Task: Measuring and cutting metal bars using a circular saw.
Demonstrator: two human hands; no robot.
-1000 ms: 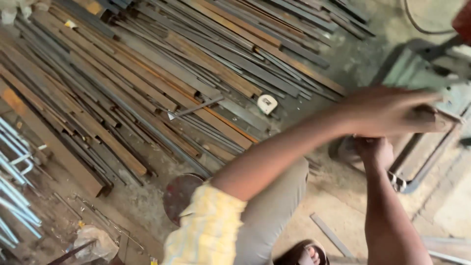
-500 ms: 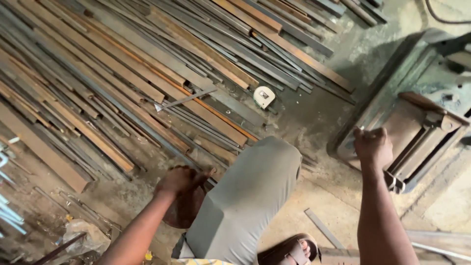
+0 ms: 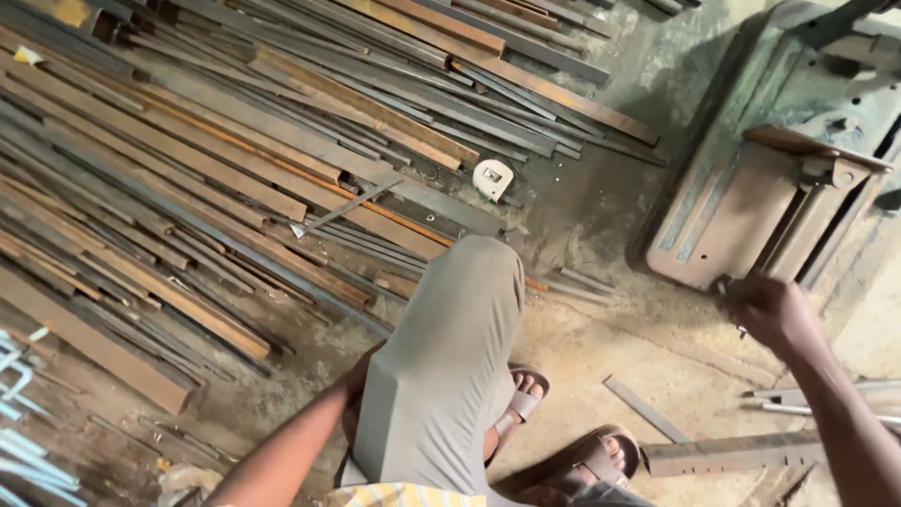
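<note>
The right hand (image 3: 771, 310) is curled shut on a small metal piece (image 3: 723, 287) at the lower edge of the rusty green machine (image 3: 751, 207). The left hand (image 3: 361, 376) is mostly hidden behind the raised knee (image 3: 450, 329); I cannot tell its grip. Steel bars (image 3: 235, 188) crowd the floor to the left, with bare dirt floor (image 3: 582, 347) between them and the machine.

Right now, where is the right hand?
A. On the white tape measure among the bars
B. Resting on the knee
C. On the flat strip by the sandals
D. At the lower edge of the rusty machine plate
D: the right hand is closed at the lower corner of the rusty machine plate, far from the tape measure.
</note>
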